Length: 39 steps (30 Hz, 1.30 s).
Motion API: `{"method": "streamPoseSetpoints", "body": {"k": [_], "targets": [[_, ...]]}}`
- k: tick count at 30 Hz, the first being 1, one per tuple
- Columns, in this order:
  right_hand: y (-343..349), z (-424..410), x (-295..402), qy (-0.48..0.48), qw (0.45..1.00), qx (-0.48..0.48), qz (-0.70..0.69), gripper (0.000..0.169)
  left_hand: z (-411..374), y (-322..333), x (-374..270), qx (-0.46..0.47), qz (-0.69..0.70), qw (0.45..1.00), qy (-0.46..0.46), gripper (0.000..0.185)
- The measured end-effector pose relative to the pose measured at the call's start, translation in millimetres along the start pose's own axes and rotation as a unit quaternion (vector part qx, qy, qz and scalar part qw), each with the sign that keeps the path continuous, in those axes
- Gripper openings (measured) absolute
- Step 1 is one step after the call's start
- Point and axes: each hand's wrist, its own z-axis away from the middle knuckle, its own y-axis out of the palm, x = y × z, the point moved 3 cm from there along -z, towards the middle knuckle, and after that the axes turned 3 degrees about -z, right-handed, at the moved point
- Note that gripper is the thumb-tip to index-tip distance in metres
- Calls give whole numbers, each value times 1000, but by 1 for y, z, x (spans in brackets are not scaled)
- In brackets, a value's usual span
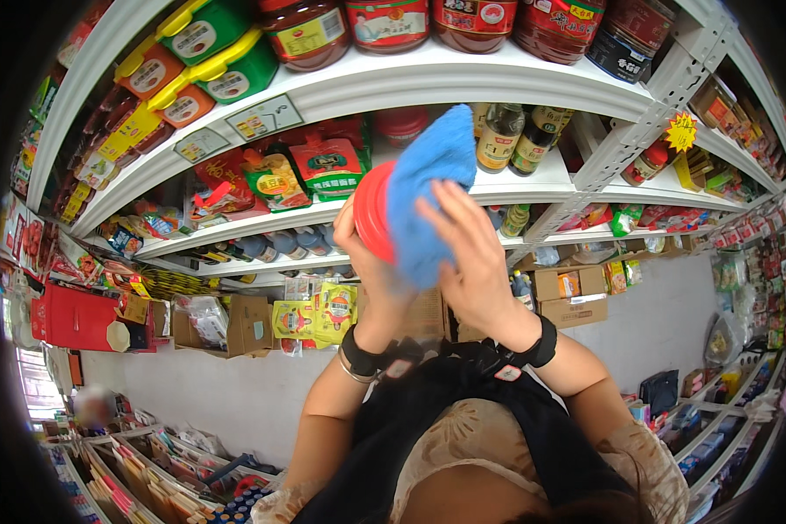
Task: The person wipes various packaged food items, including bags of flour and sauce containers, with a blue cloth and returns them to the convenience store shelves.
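My left hand (367, 262) grips a jar with a red lid (373, 211) in front of the shelves; the jar's body is mostly hidden by the fingers and the cloth. A blue cloth (432, 170) lies against the jar's side and lid edge, and my right hand (468, 252) holds it there, its fingers slightly blurred. Behind them, on the middle shelf (530, 182), stand another red-lidded jar (401, 124), glass sauce bottles (500, 137) and a red and green sauce pouch (327, 167).
Large red-brown sauce jars (475, 23) and green tubs with yellow lids (236, 78) line the upper shelf. A perforated metal upright (619, 141) stands to the right. Open cardboard boxes (249, 324) and a red box (78, 318) are low on the left. More stocked racks lie behind me.
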Motion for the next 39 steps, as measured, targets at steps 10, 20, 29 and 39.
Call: {"method": "streamPoseSetpoints", "body": {"k": [10, 20, 29, 39], "targets": [[52, -4, 52, 60, 986, -37, -153, 44, -13, -92, -9, 6, -40, 999, 9, 79], [125, 5, 121, -32, 972, 42, -229, 59, -31, -182, -31, 53, 330, 896, -293, 52], [179, 0, 161, 215, 869, -108, -432, 43, -35, -243, -45, 8, 288, 924, -253, 54], [192, -22, 206, 341, 660, 0, -669, 50, -35, -286, -65, -5, 275, 942, -195, 69]]}}
